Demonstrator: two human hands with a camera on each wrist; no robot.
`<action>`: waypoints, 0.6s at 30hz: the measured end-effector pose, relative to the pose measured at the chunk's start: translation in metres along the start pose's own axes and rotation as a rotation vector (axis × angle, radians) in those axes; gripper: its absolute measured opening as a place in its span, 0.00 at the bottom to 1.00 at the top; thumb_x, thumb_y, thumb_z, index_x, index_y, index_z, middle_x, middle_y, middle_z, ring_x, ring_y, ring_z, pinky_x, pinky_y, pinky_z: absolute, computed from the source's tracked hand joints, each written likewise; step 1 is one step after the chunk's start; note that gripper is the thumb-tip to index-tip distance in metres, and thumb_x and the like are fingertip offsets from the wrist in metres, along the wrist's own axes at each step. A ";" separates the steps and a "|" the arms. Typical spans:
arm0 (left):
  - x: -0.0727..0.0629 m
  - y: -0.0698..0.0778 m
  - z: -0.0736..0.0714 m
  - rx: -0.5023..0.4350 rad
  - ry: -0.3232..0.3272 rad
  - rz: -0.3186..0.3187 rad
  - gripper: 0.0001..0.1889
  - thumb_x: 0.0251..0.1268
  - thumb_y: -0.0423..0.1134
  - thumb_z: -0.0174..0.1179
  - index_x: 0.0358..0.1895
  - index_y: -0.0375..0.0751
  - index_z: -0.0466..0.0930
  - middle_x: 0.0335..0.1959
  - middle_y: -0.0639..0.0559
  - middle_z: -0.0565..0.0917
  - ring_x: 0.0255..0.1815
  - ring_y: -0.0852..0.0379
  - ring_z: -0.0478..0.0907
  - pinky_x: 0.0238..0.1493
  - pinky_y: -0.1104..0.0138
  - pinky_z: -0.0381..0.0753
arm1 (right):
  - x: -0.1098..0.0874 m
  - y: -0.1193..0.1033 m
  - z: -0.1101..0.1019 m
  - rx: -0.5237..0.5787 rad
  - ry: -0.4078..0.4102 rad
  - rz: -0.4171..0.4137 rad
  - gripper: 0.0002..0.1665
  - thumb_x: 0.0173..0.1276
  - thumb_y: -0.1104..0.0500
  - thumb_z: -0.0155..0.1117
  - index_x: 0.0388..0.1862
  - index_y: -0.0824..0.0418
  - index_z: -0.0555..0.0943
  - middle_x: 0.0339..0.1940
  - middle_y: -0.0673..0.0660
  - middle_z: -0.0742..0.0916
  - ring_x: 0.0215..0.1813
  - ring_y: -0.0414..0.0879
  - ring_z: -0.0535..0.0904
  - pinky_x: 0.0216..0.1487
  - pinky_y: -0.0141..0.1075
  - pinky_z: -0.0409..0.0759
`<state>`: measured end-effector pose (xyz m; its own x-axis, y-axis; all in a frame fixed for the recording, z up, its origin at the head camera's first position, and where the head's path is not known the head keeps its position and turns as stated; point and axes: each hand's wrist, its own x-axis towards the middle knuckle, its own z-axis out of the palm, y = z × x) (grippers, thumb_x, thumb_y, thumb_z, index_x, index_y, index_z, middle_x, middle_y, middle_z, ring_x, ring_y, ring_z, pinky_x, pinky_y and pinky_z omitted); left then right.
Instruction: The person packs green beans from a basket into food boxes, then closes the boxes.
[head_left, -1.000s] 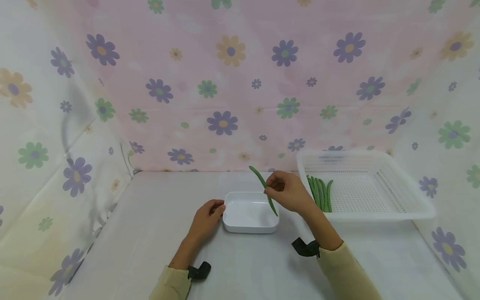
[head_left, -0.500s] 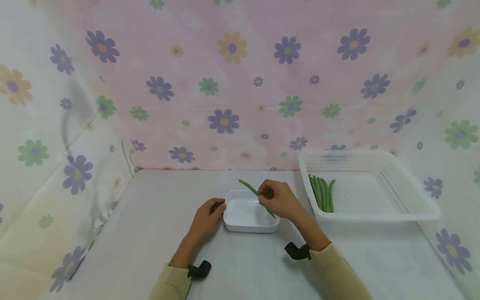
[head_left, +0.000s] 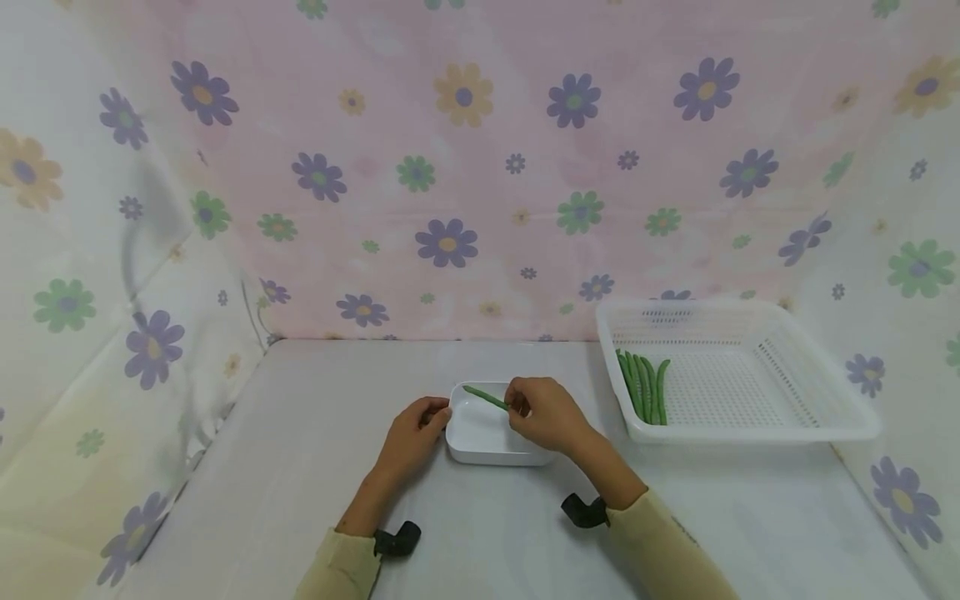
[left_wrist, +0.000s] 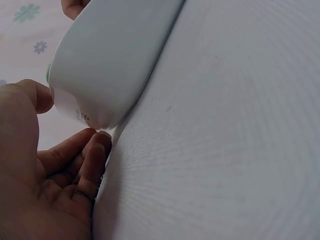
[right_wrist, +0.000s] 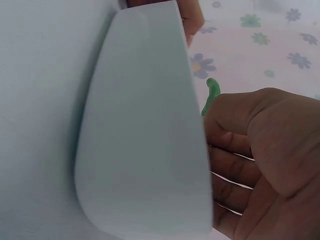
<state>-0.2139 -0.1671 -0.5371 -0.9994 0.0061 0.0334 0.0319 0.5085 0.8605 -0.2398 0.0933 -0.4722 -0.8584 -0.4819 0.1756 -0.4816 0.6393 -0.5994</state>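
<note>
A small white rectangular dish (head_left: 480, 435) sits on the table in the head view. My left hand (head_left: 411, 437) holds its left end; in the left wrist view the thumb (left_wrist: 42, 97) touches the rim and the curled fingers meet the lower wall. Over the dish, my right hand (head_left: 547, 419) pinches a green bean (head_left: 486, 397) between thumb and fingers. The bean slants across the dish's back part, and its near end is hidden by the hand. Only one tip of the green bean (right_wrist: 212, 94) shows in the right wrist view, beyond the dish wall (right_wrist: 145, 120).
On the right stands a white perforated plastic basket (head_left: 750, 434), with several green beans (head_left: 647, 390) lined up along its left side. Flower-patterned cloth (head_left: 480, 183) hangs behind the table and on both sides.
My right hand has moved left and down with the green bean, from above the dish's right side to low over it. The bean lies flatter now. The left hand stays at the dish.
</note>
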 end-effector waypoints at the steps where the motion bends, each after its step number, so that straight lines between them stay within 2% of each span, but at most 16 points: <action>1: 0.000 0.000 0.000 -0.001 0.000 0.000 0.17 0.81 0.49 0.59 0.62 0.45 0.84 0.44 0.55 0.86 0.41 0.58 0.79 0.43 0.64 0.79 | 0.000 0.000 0.002 -0.016 -0.005 0.006 0.07 0.66 0.67 0.71 0.39 0.57 0.85 0.31 0.45 0.86 0.34 0.38 0.79 0.37 0.35 0.80; 9: 0.000 -0.001 0.001 0.001 0.002 -0.018 0.18 0.81 0.50 0.60 0.62 0.46 0.84 0.45 0.54 0.86 0.42 0.58 0.80 0.45 0.63 0.80 | 0.003 0.002 0.017 -0.089 -0.029 0.039 0.07 0.68 0.66 0.73 0.42 0.57 0.87 0.31 0.45 0.86 0.33 0.37 0.79 0.36 0.35 0.79; 18: 0.000 -0.001 0.000 -0.007 0.000 -0.012 0.17 0.81 0.50 0.60 0.62 0.46 0.84 0.45 0.54 0.86 0.42 0.58 0.81 0.45 0.63 0.81 | 0.003 0.000 0.022 -0.115 -0.001 0.064 0.07 0.67 0.68 0.75 0.40 0.58 0.87 0.29 0.46 0.86 0.33 0.38 0.78 0.36 0.35 0.80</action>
<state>-0.2135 -0.1676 -0.5375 -0.9997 -0.0001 0.0231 0.0199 0.5024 0.8644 -0.2384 0.0793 -0.4887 -0.8879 -0.4385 0.1389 -0.4429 0.7335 -0.5156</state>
